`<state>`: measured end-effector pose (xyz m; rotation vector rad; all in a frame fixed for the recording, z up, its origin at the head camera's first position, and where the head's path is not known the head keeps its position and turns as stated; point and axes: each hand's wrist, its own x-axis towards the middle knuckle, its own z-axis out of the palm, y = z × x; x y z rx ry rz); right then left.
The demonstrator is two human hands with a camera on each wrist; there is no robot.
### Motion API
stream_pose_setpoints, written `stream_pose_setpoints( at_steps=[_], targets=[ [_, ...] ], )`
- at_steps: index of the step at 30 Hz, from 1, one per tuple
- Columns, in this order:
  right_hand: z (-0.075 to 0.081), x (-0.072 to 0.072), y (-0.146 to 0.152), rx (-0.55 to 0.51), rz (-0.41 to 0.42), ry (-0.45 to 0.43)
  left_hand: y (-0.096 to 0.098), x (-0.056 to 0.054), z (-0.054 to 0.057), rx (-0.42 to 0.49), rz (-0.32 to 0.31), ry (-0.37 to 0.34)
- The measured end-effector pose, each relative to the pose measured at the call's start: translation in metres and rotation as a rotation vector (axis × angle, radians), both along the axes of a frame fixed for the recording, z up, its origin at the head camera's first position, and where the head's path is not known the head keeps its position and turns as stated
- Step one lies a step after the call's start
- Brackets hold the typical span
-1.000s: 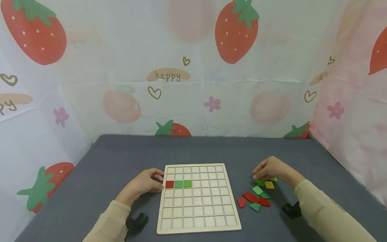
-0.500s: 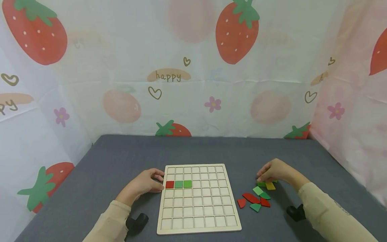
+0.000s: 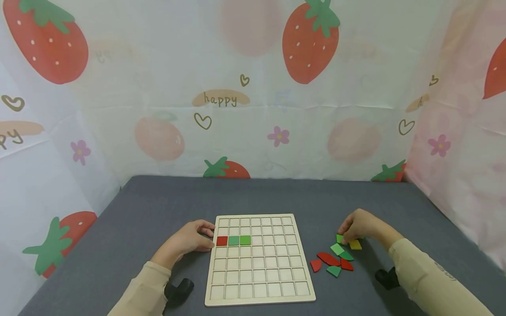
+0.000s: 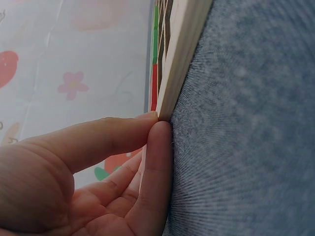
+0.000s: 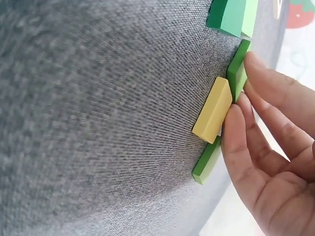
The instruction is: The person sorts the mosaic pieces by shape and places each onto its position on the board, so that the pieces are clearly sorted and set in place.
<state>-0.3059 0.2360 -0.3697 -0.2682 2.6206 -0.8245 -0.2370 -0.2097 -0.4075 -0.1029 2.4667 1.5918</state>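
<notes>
Currently, left hand (image 3: 191,238) grasps one board (image 3: 258,276) bearing three tiles (image 3: 233,240) while right hand (image 3: 362,224) pinches one green tile (image 5: 237,72).

A small tabletop booth screened by hangings; the room beyond is hidden, so whether it stands in a home or a workplace cannot be told. A dark grey table top (image 3: 174,199) spreads across the near part of the scene, and both wrist views show its woven, fabric-like surface. Pale printed sheets rise around it: a left sheet (image 3: 51,175), a far sheet (image 3: 241,140) and a pinkish right sheet (image 3: 466,180). Creases cross the far sheet, as in hung cloth or plastic. The print is cheerful: large red strawberries (image 3: 311,55), pink flowers (image 3: 278,136), outlined hearts and the handwritten word "happy" (image 3: 220,99).
</notes>
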Motion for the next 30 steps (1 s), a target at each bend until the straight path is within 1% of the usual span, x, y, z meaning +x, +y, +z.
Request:
stream_pose_setpoints(
  at_steps=[7,13,18,22,27,30],
  targets=[
    [-0.0002,0.0020,-0.0035,0.035,0.020,0.043,-0.0004,-0.0008,-0.0014,-0.004,0.007,0.003],
    [-0.0014,0.0029,-0.0040,0.042,0.027,0.050,-0.0017,-0.0016,-0.0023,0.001,-0.003,0.007],
    [-0.0017,0.0035,-0.0045,0.017,0.022,0.047,-0.0016,-0.0008,-0.0023,0.002,0.004,0.003],
    [-0.0014,0.0038,-0.0049,-0.030,0.012,0.031,-0.0012,-0.0008,-0.0015,0.007,0.012,0.003],
    [-0.0002,0.0020,-0.0049,-0.095,-0.030,-0.014,-0.0015,-0.0024,-0.0021,0.017,-0.006,0.002],
    [0.0030,-0.0001,-0.0059,-0.086,-0.055,-0.018,-0.0013,-0.0019,-0.0020,0.016,0.001,0.001]
  ],
)
